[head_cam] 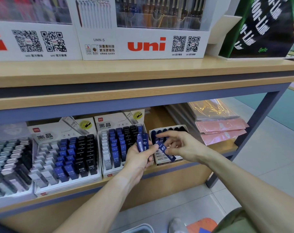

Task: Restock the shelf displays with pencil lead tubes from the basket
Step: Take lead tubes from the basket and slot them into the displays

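Blue lead tubes gripped in left hand; one tube pinched by right hand.

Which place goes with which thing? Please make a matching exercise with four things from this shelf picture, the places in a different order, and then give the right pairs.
Things:
1. blue 0.3 tubes in a bunch
2. single blue 0.3 tube
3. uni display box
4. pink packets

Places:
A. on the upper shelf
B. gripped in the left hand
C. stacked on the lower shelf, at the far right
D. pinched by the right hand, over the small box

Pairs: 1-B, 2-D, 3-A, 4-C
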A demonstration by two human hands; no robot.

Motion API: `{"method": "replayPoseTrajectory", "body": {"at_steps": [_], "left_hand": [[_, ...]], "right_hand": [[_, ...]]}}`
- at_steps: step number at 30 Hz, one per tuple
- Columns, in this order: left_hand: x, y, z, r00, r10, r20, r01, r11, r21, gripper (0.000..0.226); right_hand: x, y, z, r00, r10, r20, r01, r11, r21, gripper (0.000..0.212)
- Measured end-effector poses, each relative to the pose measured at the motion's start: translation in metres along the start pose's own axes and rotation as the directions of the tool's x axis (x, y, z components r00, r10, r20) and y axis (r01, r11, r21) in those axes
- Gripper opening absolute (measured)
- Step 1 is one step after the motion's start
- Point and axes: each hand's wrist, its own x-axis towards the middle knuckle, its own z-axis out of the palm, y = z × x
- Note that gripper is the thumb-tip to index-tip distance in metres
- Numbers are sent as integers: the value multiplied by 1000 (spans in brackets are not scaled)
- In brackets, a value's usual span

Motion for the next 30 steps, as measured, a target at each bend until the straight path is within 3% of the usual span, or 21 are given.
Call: {"method": "replayPoseTrajectory", "body": {"at_steps": [2,7,10,19,27,30], "left_hand": [[-1,-1,3,1000,-23,-5,23,999,30,19],[0,0,7,980,-201,-7,199,974,-113,19],[-2,1,6,969,-246,10,245,958,-149,26],[-9,1,5,957,-289,9,289,955,-61,26],[-14,4,5,964,-264,-3,264,964,-36,23],[-15,5,3,964,-266,7,266,963,-48,21]], "right_hand": [[1,3,-1,1000,11,-3,-11,997,-71,51],[11,19,-6,958,-15,-287,-54,971,-232,35],[19,25,-3,926,-77,-370,-50,946,-322,28],[38,30,18,914,-185,-360,12,901,-433,22],[39,28,24,940,-161,-300,17,902,-430,20],[39,30,25,924,-170,-343,0,895,-446,19]]}}
